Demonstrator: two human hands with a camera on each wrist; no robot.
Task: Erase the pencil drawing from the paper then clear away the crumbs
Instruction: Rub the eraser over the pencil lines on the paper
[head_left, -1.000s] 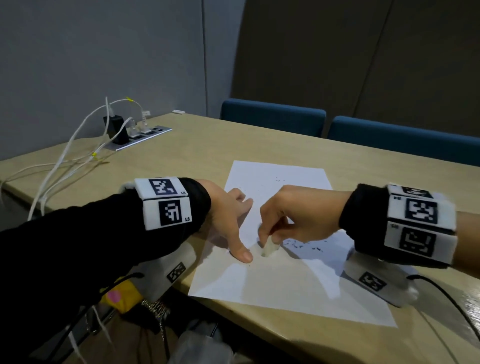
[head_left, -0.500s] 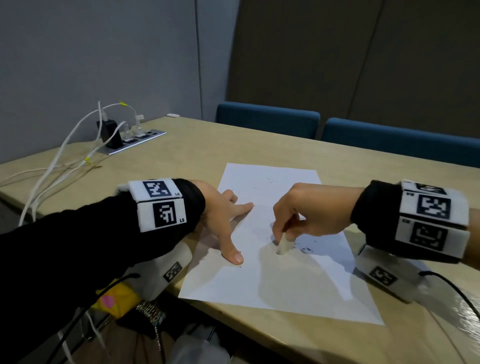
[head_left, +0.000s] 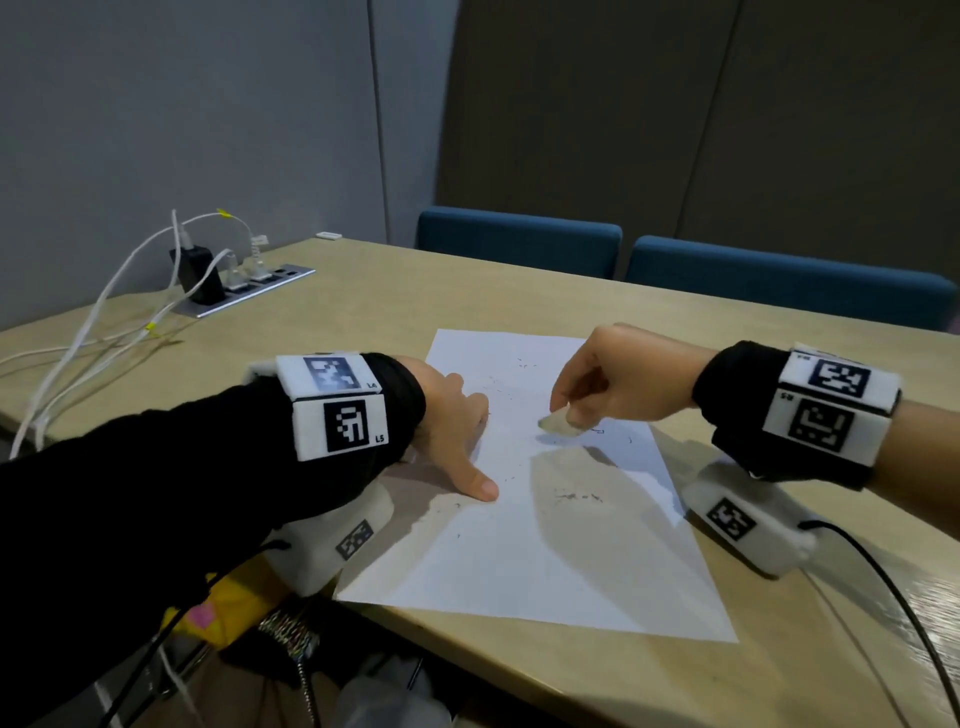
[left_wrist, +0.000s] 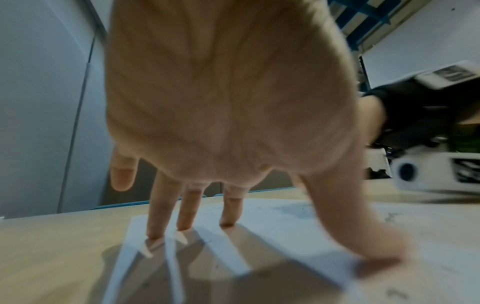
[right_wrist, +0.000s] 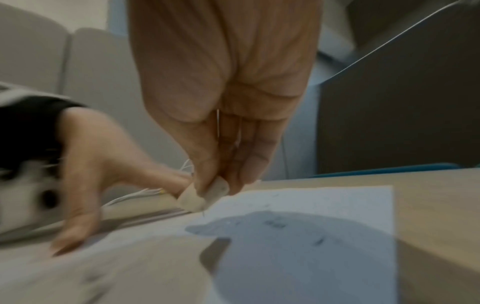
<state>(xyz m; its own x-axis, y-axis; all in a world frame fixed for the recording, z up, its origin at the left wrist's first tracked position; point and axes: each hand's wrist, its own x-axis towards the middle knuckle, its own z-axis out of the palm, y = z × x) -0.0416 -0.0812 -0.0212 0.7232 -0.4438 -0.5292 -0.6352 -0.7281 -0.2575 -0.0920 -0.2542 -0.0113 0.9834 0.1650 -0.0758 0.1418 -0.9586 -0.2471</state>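
Note:
A white sheet of paper lies on the wooden table. My left hand presses on the sheet's left edge with straight, spread fingers and thumb. My right hand pinches a small white eraser between thumb and fingers, lifted just above the paper's middle; its shadow falls below it. The right wrist view shows the eraser clear of the sheet. Dark eraser crumbs lie scattered on the paper, with a few faint pencil marks beside the right hand.
A power strip with a black charger and white cables sits at the table's far left. Two blue chairs stand behind the table. A black cable runs from my right wrist across the near right of the table.
My right hand has lifted the eraser off the paper and moved it up and away from me. Crumbs now show where it rubbed. The left hand keeps pressing the sheet.

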